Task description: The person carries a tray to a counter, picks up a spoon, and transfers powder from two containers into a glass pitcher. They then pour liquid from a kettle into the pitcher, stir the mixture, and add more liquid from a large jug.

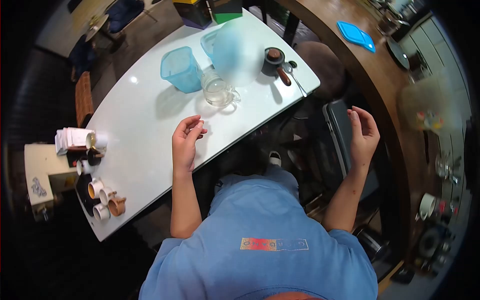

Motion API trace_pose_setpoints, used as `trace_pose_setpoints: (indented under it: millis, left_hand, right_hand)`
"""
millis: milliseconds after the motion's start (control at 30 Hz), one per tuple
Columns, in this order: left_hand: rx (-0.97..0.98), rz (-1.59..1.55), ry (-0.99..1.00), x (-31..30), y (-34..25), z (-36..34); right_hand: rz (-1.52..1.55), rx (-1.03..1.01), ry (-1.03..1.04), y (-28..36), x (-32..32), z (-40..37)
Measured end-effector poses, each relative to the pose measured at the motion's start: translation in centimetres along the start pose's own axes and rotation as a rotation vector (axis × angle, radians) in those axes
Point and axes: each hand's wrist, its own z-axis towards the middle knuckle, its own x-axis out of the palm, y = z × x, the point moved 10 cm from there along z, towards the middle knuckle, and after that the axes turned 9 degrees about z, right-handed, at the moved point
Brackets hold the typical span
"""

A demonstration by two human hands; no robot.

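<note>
White tabletop (145, 130) is bearing a glass jug (218, 90), likely fragile and slick, best taken by its handle, while the left hand (186, 142) near it and the right hand (364, 132) are hovering half-curled, empty.

On the tabletop (145, 130), a mug (218, 91) stood just right of a jug (181, 70), with a pot (274, 59) and a spoon (296, 81) farther right. Cups (102, 197) clustered at the left end. The left grip (186, 142) was over the tabletop's near edge, before the mug. The right grip (362, 132) hung off it, beside a counter (380, 90) bearing a lid (356, 36).
</note>
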Motion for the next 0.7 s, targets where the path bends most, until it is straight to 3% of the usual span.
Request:
trace_pose_setpoints:
  millis: [233,500,700]
  left_hand:
    - [-0.005,-0.062,-0.214,1.1,-0.8,-1.5]
    - [-0.080,-0.099,-0.333,-1.6,1.6,-1.4]
    - [-0.072,-0.112,-0.353,-5.9,1.1,2.1]
  right_hand:
    - [0.114,0.029,0.317,-2.4,7.9,7.3]
    - [0.108,0.037,0.643,-4.1,20.8,8.4]
    - [0.064,-0.005,0.583,-5.3,27.8,9.0]
